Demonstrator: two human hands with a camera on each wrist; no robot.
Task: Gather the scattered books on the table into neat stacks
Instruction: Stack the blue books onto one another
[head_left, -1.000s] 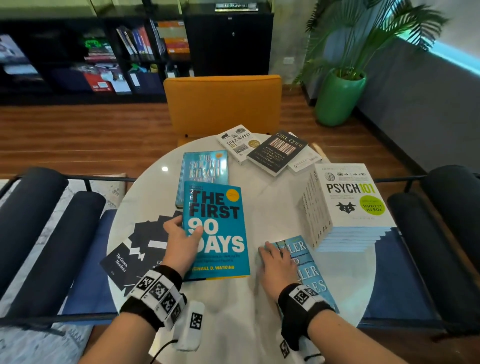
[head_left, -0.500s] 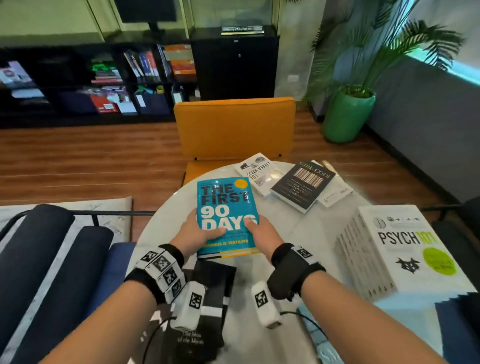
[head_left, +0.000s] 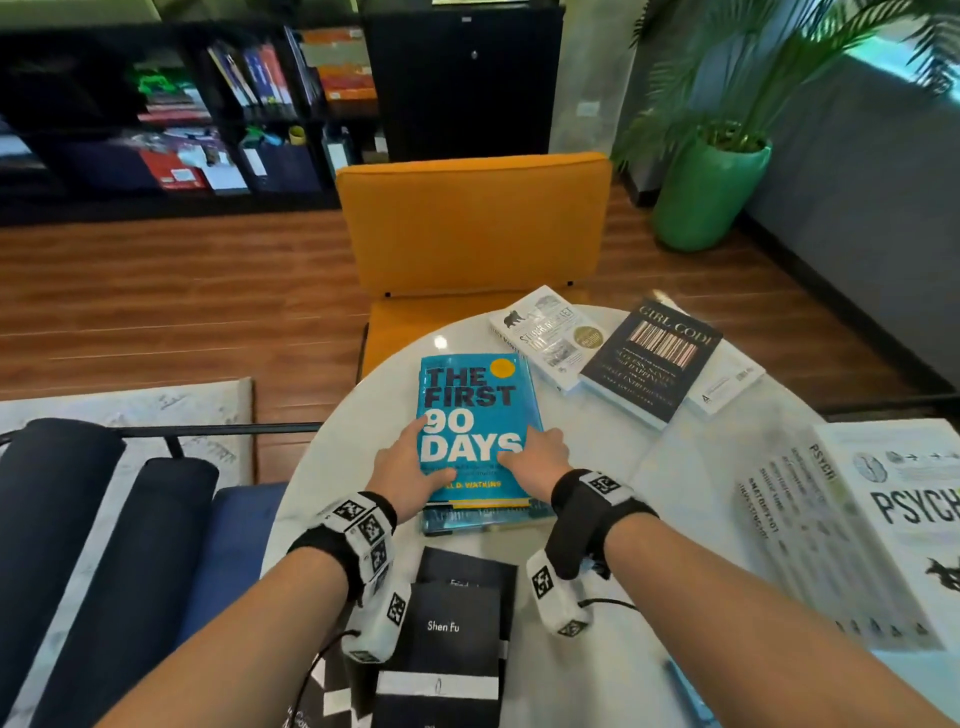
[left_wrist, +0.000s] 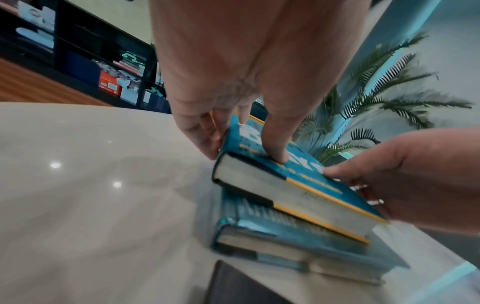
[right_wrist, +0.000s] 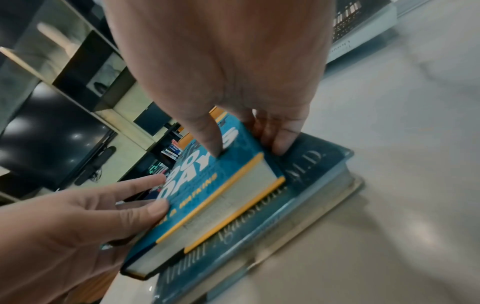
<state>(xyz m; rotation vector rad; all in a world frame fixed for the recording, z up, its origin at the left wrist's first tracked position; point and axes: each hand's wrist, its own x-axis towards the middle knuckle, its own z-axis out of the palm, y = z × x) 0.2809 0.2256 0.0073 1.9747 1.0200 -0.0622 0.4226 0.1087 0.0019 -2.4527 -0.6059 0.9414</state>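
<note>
Two hands, left hand and right hand, grip the blue book by its side edges, thumbs on the cover, atop a teal book on the table. Edges should be squared by inward pressure. Overhang is shown only in the wrist views; remaining scattered books only overhead.

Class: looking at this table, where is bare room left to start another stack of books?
Bare marble lies between the blue stack, the Psych 101 pile and the Girl Code book. A strip left of the left hand is narrow. Crowded: the far edge, and near the black booklets.
</note>
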